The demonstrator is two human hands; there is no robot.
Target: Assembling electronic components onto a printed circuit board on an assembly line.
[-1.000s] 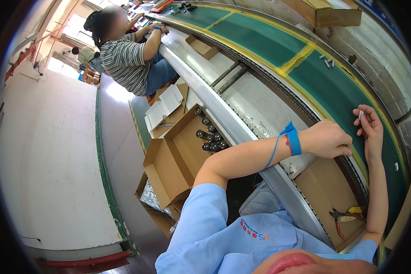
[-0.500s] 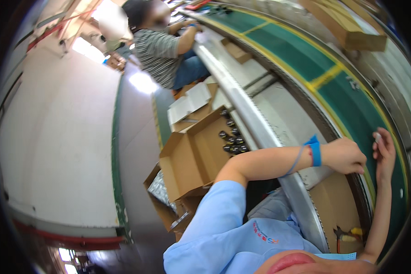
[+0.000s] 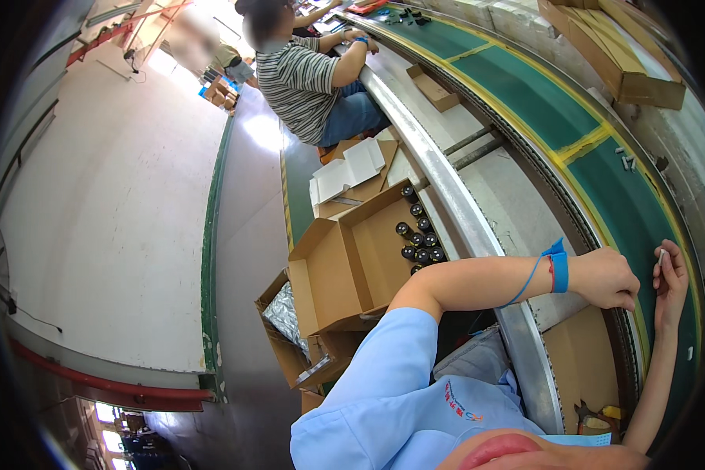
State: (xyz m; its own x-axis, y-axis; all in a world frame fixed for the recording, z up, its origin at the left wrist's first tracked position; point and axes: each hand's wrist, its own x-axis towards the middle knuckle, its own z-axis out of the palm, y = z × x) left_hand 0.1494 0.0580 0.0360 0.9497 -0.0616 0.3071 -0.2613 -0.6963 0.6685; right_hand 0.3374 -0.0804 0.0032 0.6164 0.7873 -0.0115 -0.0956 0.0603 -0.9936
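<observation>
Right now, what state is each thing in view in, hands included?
Left hand, fingers curled; cannot tell whether it holds anything.
Right hand, pinching a small pale piece.
Blue wrist strap, worn on the left arm.
Brown carton, open, black cylinders inside.
Pliers, lying on brown cardboard, unheld.
Upper-right box, open.

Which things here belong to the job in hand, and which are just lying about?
Seemingly in use:
- small white piece, held in the right hand
- green belt

Seemingly lying about:
- orange-handled pliers
- black cylinders in the open carton
- silvery wrapping
</observation>
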